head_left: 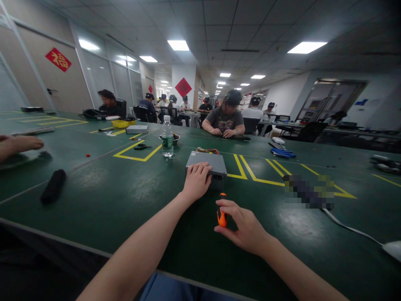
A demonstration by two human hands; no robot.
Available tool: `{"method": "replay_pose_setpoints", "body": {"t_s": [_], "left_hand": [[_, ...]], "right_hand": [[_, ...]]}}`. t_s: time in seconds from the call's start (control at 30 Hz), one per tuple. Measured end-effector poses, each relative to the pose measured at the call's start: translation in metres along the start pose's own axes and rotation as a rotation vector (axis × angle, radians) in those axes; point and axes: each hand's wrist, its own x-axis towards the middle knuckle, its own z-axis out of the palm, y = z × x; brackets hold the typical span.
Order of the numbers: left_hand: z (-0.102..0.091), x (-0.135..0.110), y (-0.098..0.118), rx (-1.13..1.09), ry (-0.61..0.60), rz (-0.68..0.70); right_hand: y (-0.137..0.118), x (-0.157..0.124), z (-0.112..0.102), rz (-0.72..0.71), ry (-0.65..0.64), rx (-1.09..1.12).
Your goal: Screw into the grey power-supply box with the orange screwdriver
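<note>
A grey metal computer power supply unit (206, 161) lies on the green table, its socket side towards me. My left hand (198, 179) grips its near left part, fingers over the top and thumb by the front edge. In my right hand (242, 223) is an orange and black screwdriver (222, 215), pinched at the handle between thumb and fingers. Its thin shaft points up and away at the unit's near right corner; I cannot tell whether the tip touches. Coloured cables (208, 151) stick out behind the unit.
A water bottle (167, 140) stands left of the unit before a bowl (176, 138). A black case (54, 186) lies left, a partly blurred dark power strip (305, 190) right, blue gloves (282, 153) farther back. Another person's hand (20, 147) is at far left; a person (224, 119) sits opposite.
</note>
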Motion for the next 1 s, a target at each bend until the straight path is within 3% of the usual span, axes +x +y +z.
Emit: {"method": "replay_pose_setpoints", "body": {"t_s": [0.13,0.4,0.63,0.87,1.0], "left_hand": [[-0.0003,0.0003,0.0007,0.001,0.001,-0.003],[-0.0012,0.0003,0.0001,0.000,-0.002,0.000],[-0.0001,0.0004,0.0006,-0.002,0.003,0.005],[0.0002,0.0008,0.0017,-0.008,-0.001,-0.006],[0.0002,0.0007,0.0017,-0.009,-0.003,-0.003]], "right_hand": [[-0.0033,0.0029,-0.0046,-0.040,-0.094,-0.058],[-0.0014,0.0035,0.0032,-0.051,0.100,-0.042],[-0.0056,0.0064,-0.0038,-0.087,-0.044,-0.116],[0.0002,0.0013,0.0044,-0.039,0.121,-0.016],[-0.0029,0.0030,-0.0020,-0.043,0.008,-0.051]]}}
